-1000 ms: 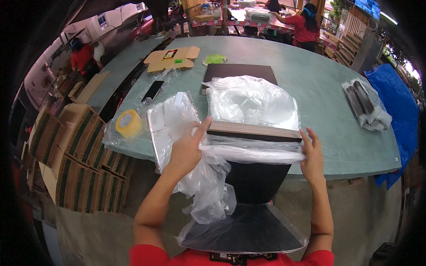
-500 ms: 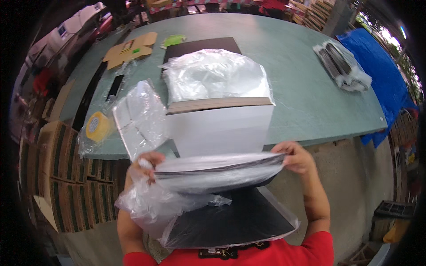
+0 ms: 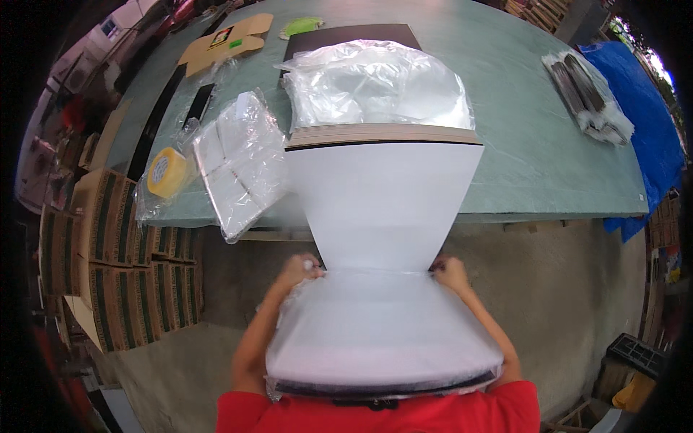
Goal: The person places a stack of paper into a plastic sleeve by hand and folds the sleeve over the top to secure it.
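A stack of stiff white-faced boards (image 3: 390,195) slants from the table edge down toward my lap, its layered edges showing at the far end. Its near end meets the mouth of a clear plastic bag (image 3: 386,325), which lies over my lap with a white surface showing through and a dark band along its near edge. At the left corner of the mouth, my left hand (image 3: 302,270) is closed on the bag's rim. Opposite it, my right hand (image 3: 450,274) pinches the right corner. Both sets of fingertips are partly hidden and slightly blurred.
Behind the boards lies a pile of clear plastic bags (image 3: 375,83) on a dark board (image 3: 361,35). Wrapped packs (image 3: 234,169), a yellow tape roll (image 3: 167,173) and flattened cardboard (image 3: 224,45) occupy the green table's left. A plastic-wrapped bundle (image 3: 588,94) sits right; cartons (image 3: 123,289) stand lower left.
Both hands have moved lower and closer together. The bag, raised with dark material showing before, now lies flatter over my lap with its mouth at the white boards' near end. The view has shifted.
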The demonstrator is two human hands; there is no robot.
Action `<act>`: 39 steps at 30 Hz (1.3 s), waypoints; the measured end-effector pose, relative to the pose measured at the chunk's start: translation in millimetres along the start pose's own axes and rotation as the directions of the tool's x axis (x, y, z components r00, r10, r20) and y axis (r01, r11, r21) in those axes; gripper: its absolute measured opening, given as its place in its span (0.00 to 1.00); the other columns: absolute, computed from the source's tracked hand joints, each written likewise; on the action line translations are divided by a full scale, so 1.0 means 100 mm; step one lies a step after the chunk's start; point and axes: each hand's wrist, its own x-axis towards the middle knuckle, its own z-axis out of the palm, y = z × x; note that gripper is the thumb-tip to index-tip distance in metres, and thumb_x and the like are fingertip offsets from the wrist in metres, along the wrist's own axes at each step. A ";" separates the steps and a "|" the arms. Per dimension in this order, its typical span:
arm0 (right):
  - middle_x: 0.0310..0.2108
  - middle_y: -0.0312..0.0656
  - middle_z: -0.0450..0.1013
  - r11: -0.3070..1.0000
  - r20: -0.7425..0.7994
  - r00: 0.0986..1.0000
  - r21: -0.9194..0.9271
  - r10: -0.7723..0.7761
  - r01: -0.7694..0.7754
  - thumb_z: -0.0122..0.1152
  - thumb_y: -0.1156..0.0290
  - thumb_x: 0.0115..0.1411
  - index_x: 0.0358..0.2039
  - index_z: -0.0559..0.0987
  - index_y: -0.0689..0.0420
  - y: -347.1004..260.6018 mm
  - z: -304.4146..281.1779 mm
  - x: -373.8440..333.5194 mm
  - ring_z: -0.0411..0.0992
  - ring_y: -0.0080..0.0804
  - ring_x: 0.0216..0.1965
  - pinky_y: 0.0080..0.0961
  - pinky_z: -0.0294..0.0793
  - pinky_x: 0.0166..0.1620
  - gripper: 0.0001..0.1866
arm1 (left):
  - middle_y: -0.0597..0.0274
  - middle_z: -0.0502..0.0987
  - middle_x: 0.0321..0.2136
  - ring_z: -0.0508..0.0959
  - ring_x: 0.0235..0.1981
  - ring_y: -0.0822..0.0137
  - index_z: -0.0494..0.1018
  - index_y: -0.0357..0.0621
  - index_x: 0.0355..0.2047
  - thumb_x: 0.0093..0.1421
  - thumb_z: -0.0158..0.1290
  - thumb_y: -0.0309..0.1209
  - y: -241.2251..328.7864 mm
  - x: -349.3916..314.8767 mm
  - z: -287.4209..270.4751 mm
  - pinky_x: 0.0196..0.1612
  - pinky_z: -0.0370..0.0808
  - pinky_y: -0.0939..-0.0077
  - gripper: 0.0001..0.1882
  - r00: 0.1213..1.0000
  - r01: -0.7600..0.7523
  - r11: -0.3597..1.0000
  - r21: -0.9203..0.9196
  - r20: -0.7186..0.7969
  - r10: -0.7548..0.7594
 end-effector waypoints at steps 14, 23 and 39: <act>0.56 0.51 0.47 0.861 0.795 0.416 0.244 -0.441 0.446 0.40 0.50 0.56 0.53 0.56 0.63 -0.39 0.11 -0.45 0.45 0.42 0.58 0.29 0.44 0.57 0.32 | 0.52 0.70 0.29 0.71 0.33 0.54 0.67 0.40 0.31 0.46 0.48 0.25 0.46 -0.33 0.72 0.36 0.67 0.65 0.10 0.897 -0.317 0.921 0.229 0.386 0.213; 0.30 0.41 0.71 0.861 0.508 0.759 0.490 -0.407 0.135 0.55 0.60 0.51 0.37 0.70 0.67 -1.71 -0.52 0.22 0.68 0.26 0.32 0.20 0.66 0.39 0.21 | 0.61 0.71 0.23 0.71 0.24 0.70 0.69 0.38 0.28 0.50 0.52 0.30 2.15 0.25 -0.09 0.27 0.69 0.77 0.08 0.809 -0.554 0.821 -0.139 -0.324 0.491; 0.31 0.35 0.68 0.744 0.580 0.700 0.660 -0.416 -0.106 0.62 0.71 0.45 0.38 0.70 0.62 -1.22 -0.75 0.04 0.65 0.18 0.31 0.17 0.67 0.35 0.19 | 0.64 0.74 0.27 0.72 0.23 0.76 0.71 0.36 0.32 0.45 0.54 0.23 1.82 0.01 -0.39 0.27 0.68 0.85 0.12 0.994 -0.106 0.827 -0.552 -0.085 0.071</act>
